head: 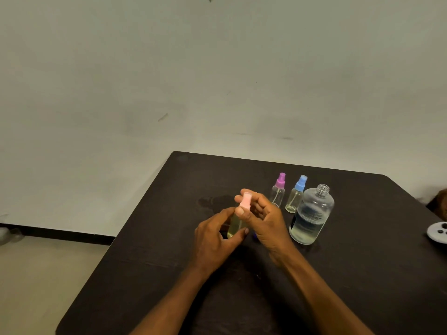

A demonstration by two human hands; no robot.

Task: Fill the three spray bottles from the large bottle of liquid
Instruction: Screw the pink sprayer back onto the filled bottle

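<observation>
Pink-capped spray bottle (235, 224): held just above the table (169, 274), about mid-width and nearer the far edge than the near one. Body shows yellowish liquid over most of its visible height. Pink cap (245, 203) sits on the neck.

Left hand (215, 240) wraps the bottle's body. Right hand (263, 216) pinches the cap between thumb and fingers. Hands close together, both on the one bottle. Reads as screwing the cap on after filling, though loosening it cannot be ruled out.

Large bottle (310, 216): upright just right of the hands, neck open, no lid on it, liquid in roughly its lower part.

Purple-capped bottle (278, 191) and blue-capped bottle (295, 195): upright side by side behind the hands, toward the far edge, caps on. Both look almost empty; the blue one has a faint yellow trace at its base.

Judgement: one of three filled, two left to uncap, fill and recap.

Dark smear (215, 201) on the table beyond the hands, possibly a spill. Pale round object (437, 232) at the right edge, cut off by the frame.
</observation>
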